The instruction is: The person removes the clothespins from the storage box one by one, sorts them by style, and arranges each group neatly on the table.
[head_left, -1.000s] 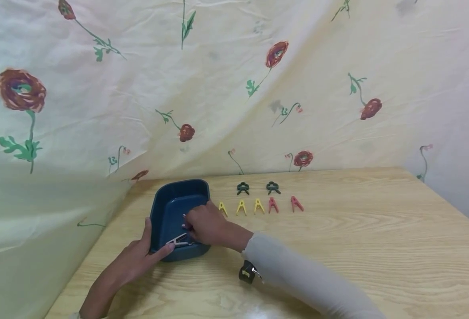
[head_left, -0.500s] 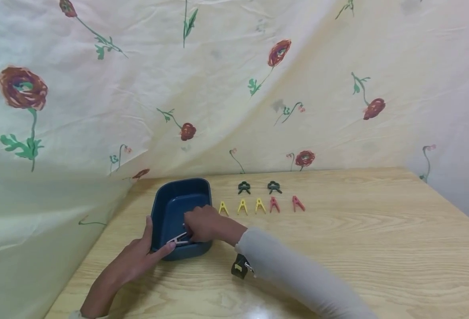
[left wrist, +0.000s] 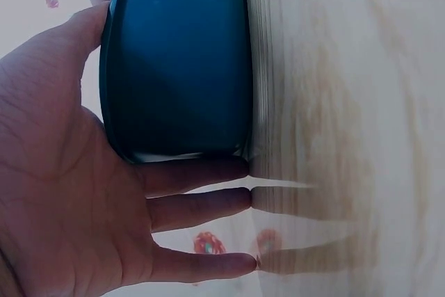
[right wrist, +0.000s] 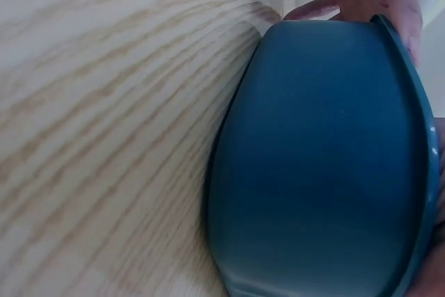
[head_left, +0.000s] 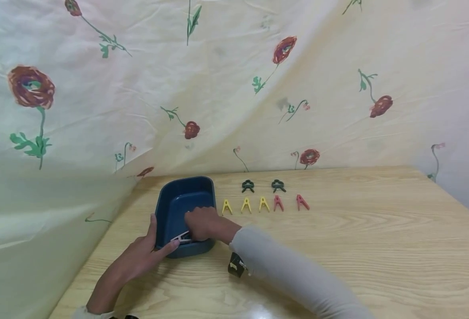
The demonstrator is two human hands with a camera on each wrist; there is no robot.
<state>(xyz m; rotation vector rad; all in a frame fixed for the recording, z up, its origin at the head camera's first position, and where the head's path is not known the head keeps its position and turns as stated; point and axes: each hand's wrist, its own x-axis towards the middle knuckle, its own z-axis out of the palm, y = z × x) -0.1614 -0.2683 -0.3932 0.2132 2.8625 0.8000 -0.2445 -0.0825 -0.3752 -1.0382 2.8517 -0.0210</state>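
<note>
A dark blue tub (head_left: 185, 252) stands on the wooden table at the left. Outside its near left corner, my left hand (head_left: 136, 261) steadies it. The thumb lies over the near rim, and the left wrist view shows straight fingers (left wrist: 201, 210) under the tub's edge with their tips at the table. My right hand (head_left: 204, 223) is down inside the tub, knuckles up and fingers bent. A white clothespin (head_left: 181, 239) lies by the near rim, one end covered by the right hand; I cannot tell whether the hidden fingertips pinch it.
Right of the tub, yellow clothespins (head_left: 246, 205) and red clothespins (head_left: 303, 202) lie in a row. Behind them sit two dark green spring clamps (head_left: 248, 186). A flowered cloth (head_left: 226, 88) hangs along the table's back and left. A black device (head_left: 236, 265) sits under the right sleeve.
My right hand has sunk slightly toward the tub's near end and covers more of the white clothespin. The left hand keeps its place. The whole head view has shifted slightly.
</note>
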